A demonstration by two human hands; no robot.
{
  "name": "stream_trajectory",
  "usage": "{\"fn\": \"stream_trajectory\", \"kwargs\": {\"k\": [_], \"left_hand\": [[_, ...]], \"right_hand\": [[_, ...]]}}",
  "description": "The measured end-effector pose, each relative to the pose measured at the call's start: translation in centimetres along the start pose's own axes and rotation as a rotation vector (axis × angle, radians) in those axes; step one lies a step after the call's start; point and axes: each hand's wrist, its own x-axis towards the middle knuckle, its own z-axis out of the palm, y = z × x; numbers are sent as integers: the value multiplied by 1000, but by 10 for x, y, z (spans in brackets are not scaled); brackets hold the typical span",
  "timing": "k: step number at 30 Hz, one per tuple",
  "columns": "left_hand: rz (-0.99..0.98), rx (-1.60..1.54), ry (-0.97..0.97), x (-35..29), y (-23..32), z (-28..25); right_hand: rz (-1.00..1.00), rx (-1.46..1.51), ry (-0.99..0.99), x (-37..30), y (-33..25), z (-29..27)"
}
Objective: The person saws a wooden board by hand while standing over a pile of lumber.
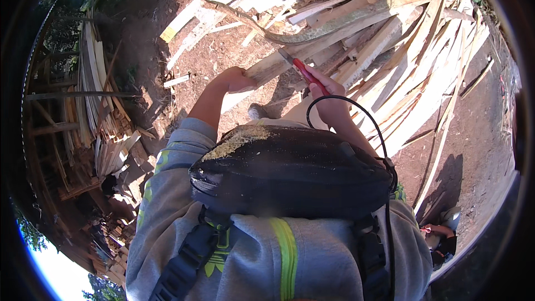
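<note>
My left hand (237, 79) is closed round the near end of a long wooden plank (268, 69), its fingers partly hidden by the wood. The plank slants away up and to the right, toward the heaped timber. In my right hand (329, 96) is a red-handled knife (304, 71), its short grey blade pointing up and left. The blade tip lies over or against the plank's surface; I cannot tell whether it touches. A long curved strip of bark-edged wood (290, 39) lies just beyond the blade.
Loose boards and thin strips (412, 78) are heaped ahead and to the right on brown earth. Stacked timber (95, 95) stands at the left by a wooden frame. A black bag (290, 167) with sawdust sits on my chest, its cable looping by my right wrist. Another person (442, 239) is at lower right.
</note>
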Motion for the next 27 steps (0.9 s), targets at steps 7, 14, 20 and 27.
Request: {"fn": "stream_trajectory", "kwargs": {"k": [7,14,20,27], "left_hand": [[-40,109,356,-13,11,37],[-17,136,270,-6,9,37],[26,86,398,13,-13,57],[-132,133,317,15,9,38]], "right_hand": [[74,-99,5,4,25,12],[200,-186,-53,-52,2,-18],[25,-112,-39,-13,15,2],[231,-204,-135,-4,10,6]]}}
